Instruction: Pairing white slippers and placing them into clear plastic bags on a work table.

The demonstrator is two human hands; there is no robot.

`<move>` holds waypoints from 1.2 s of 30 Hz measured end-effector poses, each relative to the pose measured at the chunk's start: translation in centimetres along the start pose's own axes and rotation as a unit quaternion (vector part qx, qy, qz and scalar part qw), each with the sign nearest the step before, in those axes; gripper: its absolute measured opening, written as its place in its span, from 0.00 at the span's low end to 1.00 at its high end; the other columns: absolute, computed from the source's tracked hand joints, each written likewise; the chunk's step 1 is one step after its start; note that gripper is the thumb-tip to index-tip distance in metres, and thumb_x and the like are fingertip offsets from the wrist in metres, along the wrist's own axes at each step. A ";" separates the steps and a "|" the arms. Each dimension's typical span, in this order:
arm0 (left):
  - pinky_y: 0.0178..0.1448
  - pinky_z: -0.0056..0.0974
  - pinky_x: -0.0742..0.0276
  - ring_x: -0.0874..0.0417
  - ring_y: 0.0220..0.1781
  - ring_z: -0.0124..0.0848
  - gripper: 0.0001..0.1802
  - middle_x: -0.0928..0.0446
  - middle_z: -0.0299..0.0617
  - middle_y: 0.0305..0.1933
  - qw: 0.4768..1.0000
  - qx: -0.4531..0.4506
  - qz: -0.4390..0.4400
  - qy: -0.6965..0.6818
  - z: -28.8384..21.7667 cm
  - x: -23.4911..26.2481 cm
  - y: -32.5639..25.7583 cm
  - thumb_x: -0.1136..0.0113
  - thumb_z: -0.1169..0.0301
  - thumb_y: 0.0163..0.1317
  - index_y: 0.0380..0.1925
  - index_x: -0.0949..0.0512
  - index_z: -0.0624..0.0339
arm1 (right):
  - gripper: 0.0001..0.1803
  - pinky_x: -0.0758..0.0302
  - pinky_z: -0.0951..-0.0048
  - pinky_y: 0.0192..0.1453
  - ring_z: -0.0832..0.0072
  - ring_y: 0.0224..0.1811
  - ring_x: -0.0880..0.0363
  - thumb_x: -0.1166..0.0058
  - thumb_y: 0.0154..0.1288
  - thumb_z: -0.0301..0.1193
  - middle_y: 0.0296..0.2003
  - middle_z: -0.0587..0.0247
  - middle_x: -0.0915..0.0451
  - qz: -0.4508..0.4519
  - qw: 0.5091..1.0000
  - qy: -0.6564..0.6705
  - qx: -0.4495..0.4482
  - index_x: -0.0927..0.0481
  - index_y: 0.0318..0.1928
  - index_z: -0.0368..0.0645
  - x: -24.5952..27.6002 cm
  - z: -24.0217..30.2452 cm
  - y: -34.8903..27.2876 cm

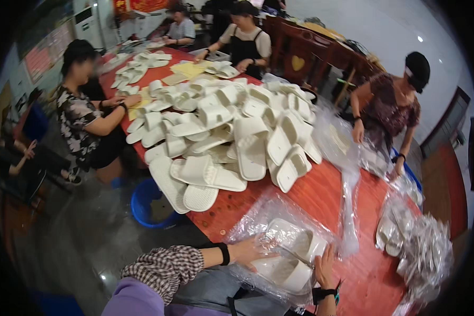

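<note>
A pair of white slippers (289,274) lies side by side in a clear plastic bag (247,221) at the table's near edge. My left hand (250,252) grips the pair from the left, its fingers reaching over a slipper and partly blurred by the shiny film. On the opposite side, my right hand (325,267) presses against the slippers' right edge through the bag, fingers pointing up along it. Just beyond the bag rises a big heap of loose white slippers (250,150).
Empty clear bags (347,210) lie right of the heap. Bagged slippers (424,258) pile up at the right edge of the red table (321,195). A blue bucket (147,205) stands on the floor at left. Several people work around the table; one handles plastic at right.
</note>
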State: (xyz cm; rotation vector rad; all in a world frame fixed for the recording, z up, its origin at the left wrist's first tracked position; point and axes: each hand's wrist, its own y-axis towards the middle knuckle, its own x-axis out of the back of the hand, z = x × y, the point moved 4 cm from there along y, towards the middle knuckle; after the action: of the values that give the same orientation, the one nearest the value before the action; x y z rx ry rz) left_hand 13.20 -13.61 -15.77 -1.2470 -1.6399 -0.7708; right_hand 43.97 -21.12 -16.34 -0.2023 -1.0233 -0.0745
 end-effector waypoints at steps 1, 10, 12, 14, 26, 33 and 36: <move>0.76 0.62 0.57 0.52 0.78 0.51 0.54 0.55 0.57 0.77 0.999 -0.001 0.015 0.031 0.4 0.2 0.0 0.37 0.42 0.51 0.75 0.51 0.42 | 0.40 0.63 0.52 0.78 0.45 0.77 0.63 0.62 0.73 0.47 0.74 0.35 0.61 0.001 1.000 0.021 0.011 0.54 0.73 0.31 -0.1 0.0 0.7; 0.76 0.64 0.62 0.57 0.79 0.53 0.45 0.53 0.58 0.76 0.982 -0.169 0.049 0.065 3.7 0.7 4.0 0.35 0.47 0.52 0.71 0.40 0.34 | 0.40 0.46 0.58 0.75 0.48 0.75 0.51 0.55 0.72 0.46 0.74 0.42 0.53 -0.003 0.992 -0.105 0.072 0.50 0.73 0.35 4.5 5.0 -1.5; 0.76 0.64 0.62 0.55 0.78 0.56 0.43 0.53 0.59 0.76 0.979 -0.202 0.022 0.029 3.7 0.8 5.2 0.34 0.50 0.51 0.69 0.37 0.34 | 0.43 0.42 0.56 0.73 0.49 0.75 0.51 0.54 0.69 0.50 0.75 0.45 0.53 0.038 0.974 0.212 0.070 0.51 0.74 0.38 4.1 5.6 -1.9; 0.74 0.65 0.56 0.51 0.77 0.56 0.43 0.46 0.61 0.73 0.967 -0.249 -0.047 -0.024 2.2 1.5 6.5 0.34 0.48 0.49 0.68 0.34 0.36 | 0.46 0.38 0.54 0.71 0.51 0.75 0.50 0.52 0.67 0.53 0.75 0.48 0.54 0.054 0.989 0.133 0.047 0.53 0.75 0.43 3.7 5.8 -1.7; 0.69 0.64 0.45 0.35 0.64 0.59 0.16 0.30 0.60 0.57 0.945 -0.244 -0.211 0.047 -0.4 -2.4 10.4 0.42 0.60 0.51 0.31 0.16 0.61 | 0.44 0.57 0.56 0.78 0.50 0.77 0.59 0.54 0.69 0.51 0.75 0.44 0.57 0.066 0.997 -0.044 0.002 0.54 0.75 0.38 0.8 4.5 -1.2; 0.71 0.63 0.46 0.34 0.64 0.57 0.15 0.28 0.59 0.55 0.981 -0.091 -0.172 -0.008 4.0 -4.9 11.6 0.42 0.61 0.50 0.29 0.16 0.62 | 0.34 0.59 0.54 0.79 0.48 0.77 0.57 0.65 0.77 0.42 0.74 0.40 0.53 0.017 0.969 -0.240 0.054 0.52 0.73 0.34 -1.6 1.9 0.1; 0.71 0.63 0.46 0.34 0.64 0.56 0.15 0.27 0.59 0.54 0.989 -0.026 -0.146 -0.020 7.5 -6.1 9.9 0.42 0.62 0.50 0.29 0.16 0.63 | 0.30 0.57 0.47 0.78 0.46 0.73 0.46 0.67 0.76 0.42 0.70 0.41 0.41 -0.116 0.634 -0.737 0.202 0.41 0.70 0.35 -2.3 1.1 -0.7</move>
State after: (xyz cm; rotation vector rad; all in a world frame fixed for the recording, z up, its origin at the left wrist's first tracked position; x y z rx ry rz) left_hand 21.01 -6.50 -24.78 -1.0758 -1.8707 -0.9779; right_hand 41.70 -21.62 -17.68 0.4014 -2.6963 0.1292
